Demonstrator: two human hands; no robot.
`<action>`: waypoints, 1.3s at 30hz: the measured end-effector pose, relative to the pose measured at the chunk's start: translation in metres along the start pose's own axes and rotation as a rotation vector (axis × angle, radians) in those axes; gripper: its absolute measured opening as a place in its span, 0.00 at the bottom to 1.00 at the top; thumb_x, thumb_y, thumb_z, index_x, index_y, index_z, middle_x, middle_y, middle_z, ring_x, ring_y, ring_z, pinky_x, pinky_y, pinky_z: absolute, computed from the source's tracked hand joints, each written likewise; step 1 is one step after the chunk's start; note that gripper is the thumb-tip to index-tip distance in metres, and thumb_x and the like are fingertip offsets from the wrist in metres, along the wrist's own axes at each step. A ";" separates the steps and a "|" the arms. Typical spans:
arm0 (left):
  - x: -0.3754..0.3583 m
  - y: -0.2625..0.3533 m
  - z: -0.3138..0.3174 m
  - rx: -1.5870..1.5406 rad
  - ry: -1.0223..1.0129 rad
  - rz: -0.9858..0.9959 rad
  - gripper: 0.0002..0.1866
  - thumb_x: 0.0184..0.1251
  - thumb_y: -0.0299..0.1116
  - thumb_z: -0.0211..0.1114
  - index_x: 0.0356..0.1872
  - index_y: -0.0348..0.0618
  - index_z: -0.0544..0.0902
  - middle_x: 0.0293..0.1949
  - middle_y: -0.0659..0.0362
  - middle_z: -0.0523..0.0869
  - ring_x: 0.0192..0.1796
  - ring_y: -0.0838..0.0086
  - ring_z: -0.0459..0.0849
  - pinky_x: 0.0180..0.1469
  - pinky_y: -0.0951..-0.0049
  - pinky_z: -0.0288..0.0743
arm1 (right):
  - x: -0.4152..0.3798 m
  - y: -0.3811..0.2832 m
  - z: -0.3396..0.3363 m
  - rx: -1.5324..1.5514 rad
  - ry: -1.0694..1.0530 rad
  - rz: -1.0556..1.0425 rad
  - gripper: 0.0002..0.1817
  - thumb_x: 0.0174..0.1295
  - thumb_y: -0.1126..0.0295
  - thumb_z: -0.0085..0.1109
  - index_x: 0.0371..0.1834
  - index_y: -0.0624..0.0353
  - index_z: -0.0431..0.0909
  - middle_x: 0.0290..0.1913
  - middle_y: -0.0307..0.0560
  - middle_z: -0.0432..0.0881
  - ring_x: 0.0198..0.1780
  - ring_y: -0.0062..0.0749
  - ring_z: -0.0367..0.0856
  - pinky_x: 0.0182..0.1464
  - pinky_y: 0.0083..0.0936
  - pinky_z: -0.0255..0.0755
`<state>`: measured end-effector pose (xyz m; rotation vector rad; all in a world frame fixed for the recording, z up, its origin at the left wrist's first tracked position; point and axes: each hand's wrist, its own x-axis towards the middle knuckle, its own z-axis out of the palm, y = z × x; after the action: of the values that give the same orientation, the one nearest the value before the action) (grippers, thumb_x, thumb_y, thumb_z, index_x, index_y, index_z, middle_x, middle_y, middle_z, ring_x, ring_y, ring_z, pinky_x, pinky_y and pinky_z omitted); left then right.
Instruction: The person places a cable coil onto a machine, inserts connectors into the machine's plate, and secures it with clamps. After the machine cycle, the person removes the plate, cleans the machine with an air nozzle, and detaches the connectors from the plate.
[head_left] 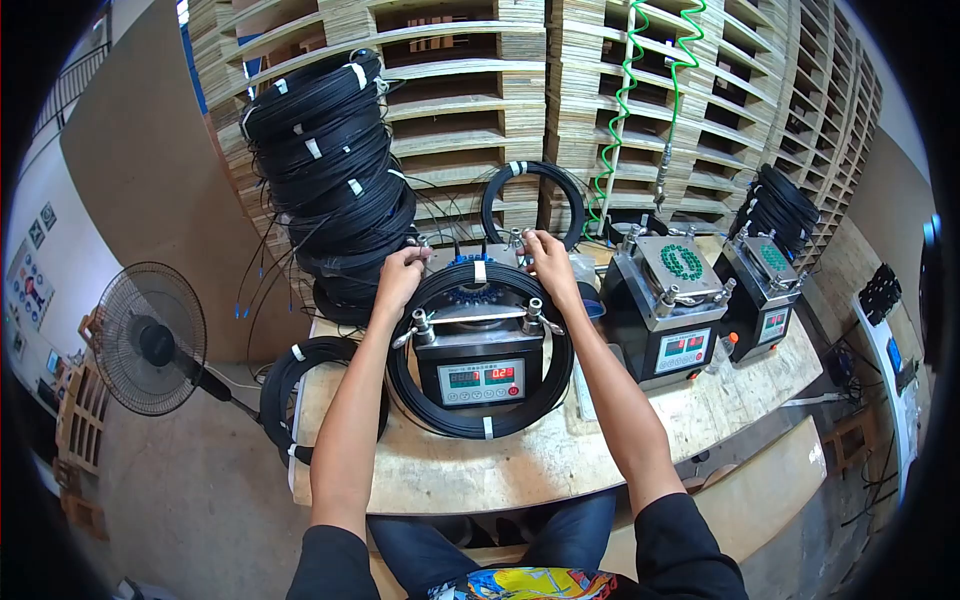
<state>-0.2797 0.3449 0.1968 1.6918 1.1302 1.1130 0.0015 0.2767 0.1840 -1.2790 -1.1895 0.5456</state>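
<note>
A machine (pixel 480 350) with a red digital display stands in front of me on the wooden table. Around its front hangs a coil of black cable (pixel 487 427) bound with white tape. My left hand (pixel 403 275) is closed at the machine's back left post, fingers pinched together. My right hand (pixel 547 258) is at the back right post, its fingers bent round the post's top. Between the hands, blue connectors (pixel 470 259) with black cables line the machine's back edge. The coil partly hides the machine's top plate.
A tall stack of black coils (pixel 330 180) stands at the left, and another coil (pixel 570 190) leans behind. Two more machines (pixel 672 290) (pixel 768 285) stand at the right. A fan (pixel 150 340) is left of the table (pixel 450 480). Green hoses (pixel 628 90) hang before pallets (pixel 450 80).
</note>
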 end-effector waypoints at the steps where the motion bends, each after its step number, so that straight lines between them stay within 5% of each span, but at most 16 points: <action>1: 0.000 0.000 0.000 0.003 0.007 0.011 0.16 0.70 0.22 0.58 0.53 0.36 0.89 0.45 0.54 0.92 0.43 0.73 0.87 0.48 0.73 0.78 | 0.000 0.000 0.000 -0.003 0.002 0.001 0.22 0.80 0.57 0.52 0.58 0.68 0.81 0.35 0.49 0.89 0.25 0.27 0.84 0.29 0.27 0.77; 39: -0.001 0.004 -0.001 -0.012 -0.018 -0.009 0.17 0.69 0.22 0.58 0.53 0.36 0.89 0.45 0.54 0.92 0.42 0.75 0.87 0.47 0.74 0.77 | 0.000 0.001 0.001 -0.007 0.007 0.018 0.22 0.80 0.56 0.53 0.58 0.66 0.82 0.36 0.49 0.90 0.27 0.27 0.85 0.31 0.26 0.78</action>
<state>-0.2804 0.3426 0.2005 1.6823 1.1169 1.0950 0.0013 0.2773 0.1834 -1.2976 -1.1758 0.5502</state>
